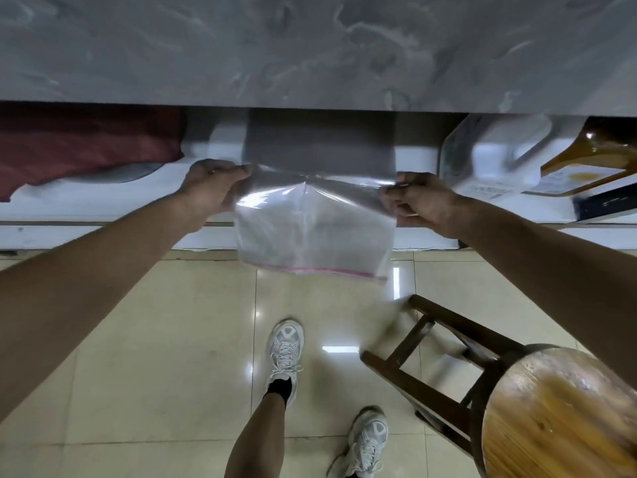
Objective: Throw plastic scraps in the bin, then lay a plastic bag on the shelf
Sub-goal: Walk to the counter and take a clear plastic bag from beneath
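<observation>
A clear plastic bag (312, 232) with a pink zip strip along its lower edge hangs stretched between my two hands. My left hand (212, 186) pinches its top left corner and my right hand (418, 200) pinches its top right corner. The bag's upper edge sits level with the white shelf (103, 198) under the grey marble counter (310, 46), and its lower part dangles in front of the shelf's front edge, above the floor. No bin or plastic scraps are in view.
A dark red cloth (82, 146) lies on the shelf at the left. Clear containers (489, 157) and an amber bottle (593, 153) crowd the shelf at the right. A wooden stool (537, 391) stands at my right, close to my feet on the tiled floor.
</observation>
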